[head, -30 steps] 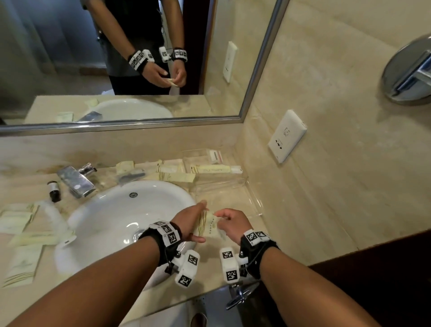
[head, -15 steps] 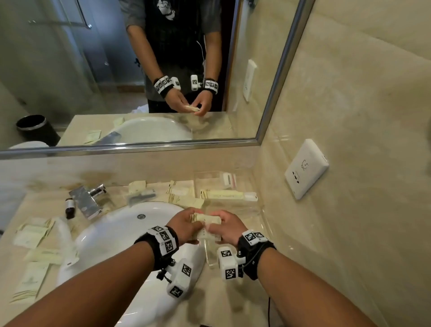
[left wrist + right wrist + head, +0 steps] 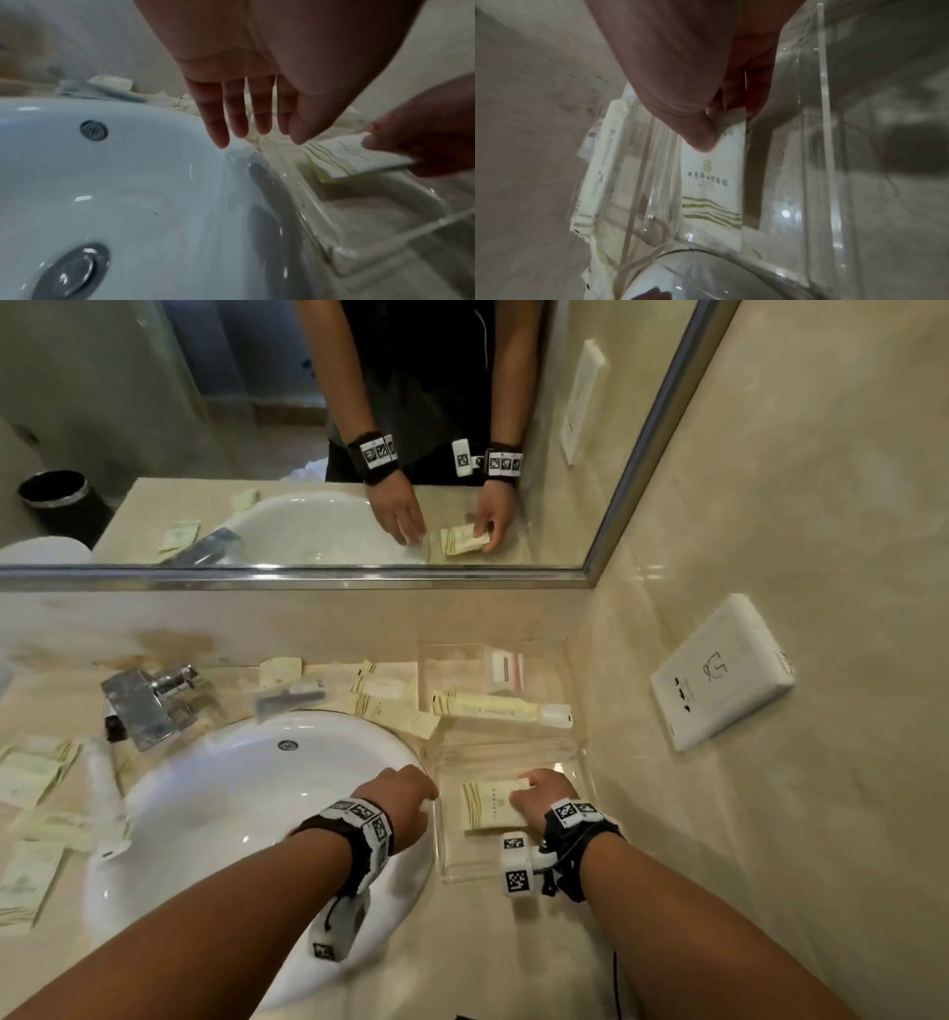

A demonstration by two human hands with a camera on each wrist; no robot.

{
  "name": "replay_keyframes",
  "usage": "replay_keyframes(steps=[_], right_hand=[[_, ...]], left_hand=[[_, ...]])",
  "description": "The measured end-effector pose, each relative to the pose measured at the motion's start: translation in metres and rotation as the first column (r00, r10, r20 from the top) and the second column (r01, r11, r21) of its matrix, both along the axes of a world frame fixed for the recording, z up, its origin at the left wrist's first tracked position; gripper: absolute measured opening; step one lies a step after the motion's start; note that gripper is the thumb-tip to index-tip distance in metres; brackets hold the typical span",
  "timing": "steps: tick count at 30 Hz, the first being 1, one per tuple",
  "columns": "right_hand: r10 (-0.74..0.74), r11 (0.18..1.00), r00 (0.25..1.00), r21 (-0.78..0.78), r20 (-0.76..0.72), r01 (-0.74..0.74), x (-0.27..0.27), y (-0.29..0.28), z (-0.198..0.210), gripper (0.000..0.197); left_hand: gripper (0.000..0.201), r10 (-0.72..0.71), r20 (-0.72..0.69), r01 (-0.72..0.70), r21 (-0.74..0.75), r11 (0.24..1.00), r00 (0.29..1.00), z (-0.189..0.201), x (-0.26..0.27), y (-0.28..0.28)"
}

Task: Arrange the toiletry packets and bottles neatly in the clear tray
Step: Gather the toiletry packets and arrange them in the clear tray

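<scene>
My right hand [image 3: 539, 801] pinched one end of a flat cream toiletry packet with green wavy stripes [image 3: 490, 806], lowering it into the near compartment of the clear acrylic tray [image 3: 585, 765] on the beige marble counter [image 3: 513, 942]. My left hand [image 3: 246, 105] hung flat-fingered and empty over the white sink's [image 3: 231, 793] rim, beside the tray. I judged this the placing step; next came letting go with the packet lying flat and square, then fetching another.

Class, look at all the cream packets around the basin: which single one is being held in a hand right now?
The striped packet inside the clear tray's near compartment; the right hand pinches its end. All the others lie untouched.
</scene>
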State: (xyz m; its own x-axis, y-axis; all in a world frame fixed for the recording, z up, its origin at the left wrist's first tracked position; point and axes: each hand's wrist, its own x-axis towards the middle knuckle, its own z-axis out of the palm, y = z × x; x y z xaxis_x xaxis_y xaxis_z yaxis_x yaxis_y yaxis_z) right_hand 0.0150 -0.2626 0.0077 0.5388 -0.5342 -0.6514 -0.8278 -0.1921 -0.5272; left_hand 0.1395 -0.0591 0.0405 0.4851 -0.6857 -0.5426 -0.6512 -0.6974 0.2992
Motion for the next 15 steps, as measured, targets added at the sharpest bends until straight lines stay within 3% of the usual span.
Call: replay_keyframes(steps=[4,7,11,15], right_hand=[[-0.006,1.000,1.000,-0.003,-0.018,0.006,0.016,0.000,-0.015,0.047],[0.002,0.999,1.000,-0.036,-0.028,-0.003,0.028,0.004,-0.022,0.049],[-0.081,0.995,0.997,-0.050,0.016,0.082,0.034,0.008,-0.030,0.043],[-0.098,0.985,0.993,-0.137,0.066,0.106,0.029,0.013,-0.026,0.036]], left_hand=[[0.044,-0.321,0.099,0.322,0.010,0.947,0.942,-0.005,-0.002,-0.015],[0.048,-0.472,0.143,0.471,0.044,0.881,0.870,-0.012,-0.005,-0.028],[0.051,-0.548,0.141,0.542,0.083,0.836,0.824,-0.022,-0.015,-0.039],[0.048,-0.539,0.127,0.527,0.120,0.841,0.832,-0.034,-0.021,-0.034]])
